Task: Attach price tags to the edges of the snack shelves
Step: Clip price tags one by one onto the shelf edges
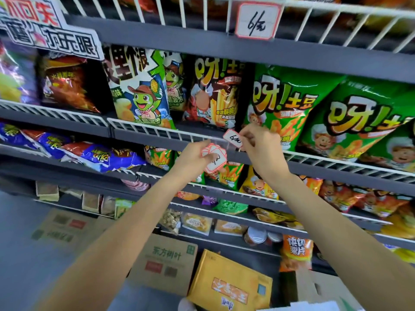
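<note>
A small stack of red-bordered white paper price tags (214,159) is gripped in the raised left hand (198,153), just below the white wire shelf rail (170,133). A single handwritten red-bordered tag (233,138) is pinched by the right hand (258,142) against that rail, below green crisp bags (285,104).

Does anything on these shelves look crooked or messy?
Yes. The blue snack bags on the left lie toppled flat rather than upright. The price tag in the right hand sits tilted, not yet fixed.
</note>
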`<action>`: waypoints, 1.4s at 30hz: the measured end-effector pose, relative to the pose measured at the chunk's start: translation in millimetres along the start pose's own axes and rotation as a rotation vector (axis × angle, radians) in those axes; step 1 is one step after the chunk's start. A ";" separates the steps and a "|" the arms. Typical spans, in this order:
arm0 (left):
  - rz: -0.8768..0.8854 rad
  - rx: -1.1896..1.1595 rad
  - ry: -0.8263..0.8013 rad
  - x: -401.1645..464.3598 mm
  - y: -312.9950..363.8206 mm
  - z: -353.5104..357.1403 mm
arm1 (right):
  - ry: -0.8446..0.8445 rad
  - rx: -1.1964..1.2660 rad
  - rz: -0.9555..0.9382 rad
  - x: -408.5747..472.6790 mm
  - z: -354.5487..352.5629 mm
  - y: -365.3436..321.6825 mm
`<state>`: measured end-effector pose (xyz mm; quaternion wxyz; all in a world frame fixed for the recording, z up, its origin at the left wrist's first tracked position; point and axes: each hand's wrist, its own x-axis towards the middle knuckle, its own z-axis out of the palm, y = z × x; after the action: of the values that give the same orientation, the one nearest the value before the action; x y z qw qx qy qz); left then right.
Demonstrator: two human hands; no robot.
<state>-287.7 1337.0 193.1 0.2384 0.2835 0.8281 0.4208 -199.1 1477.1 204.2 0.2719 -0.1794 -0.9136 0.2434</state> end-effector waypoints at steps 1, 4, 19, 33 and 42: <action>0.007 0.008 -0.001 -0.1 -0.9 -0.5 | 0.000 -0.009 -0.012 -0.8 0.7 -0.2; 0.029 0.021 -0.023 -0.1 -4.0 -1.9 | 0.000 -0.040 -0.049 -3.5 3.7 0.4; 0.101 0.314 -0.077 -3.5 -21.6 -12.9 | 0.014 -0.369 -0.192 -8.5 26.4 -3.5; 0.153 0.375 -0.101 6.9 -25.3 -19.4 | 0.070 -0.481 -0.180 -13.9 33.2 -4.4; 0.142 0.420 -0.158 6.6 -19.8 -24.5 | 0.089 -0.609 -0.198 -18.1 36.6 -3.6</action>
<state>-313.4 1318.1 188.6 0.2084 0.4163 0.8542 0.2314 -207.0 1453.1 171.8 0.2679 -0.1734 -0.9446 -0.0769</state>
